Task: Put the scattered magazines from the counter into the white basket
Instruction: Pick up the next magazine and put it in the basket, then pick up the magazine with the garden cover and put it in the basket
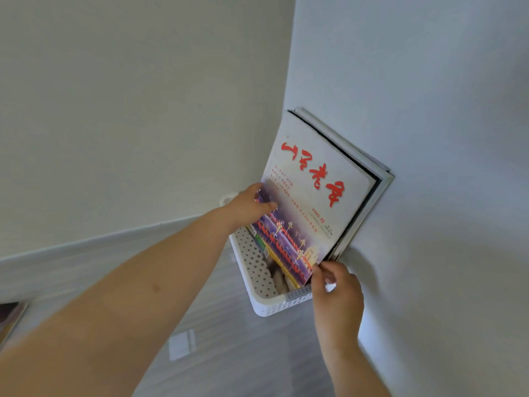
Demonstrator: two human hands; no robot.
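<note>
A white perforated basket (257,270) stands on the grey counter against the right wall. Several magazines stand upright in it, leaning on that wall. The front magazine (312,196) has a pale cover with red characters and a purple picture below. My left hand (249,206) grips that magazine's left edge, thumb on the cover. My right hand (337,293) pinches its lower right corner at the basket's near rim. The magazines behind it (369,173) show only their dark and pale edges.
Another magazine (10,316) lies at the far left edge of the counter, mostly cut off. A white tape patch (181,343) is stuck on the counter (229,353) near me. Walls close the corner behind and right of the basket.
</note>
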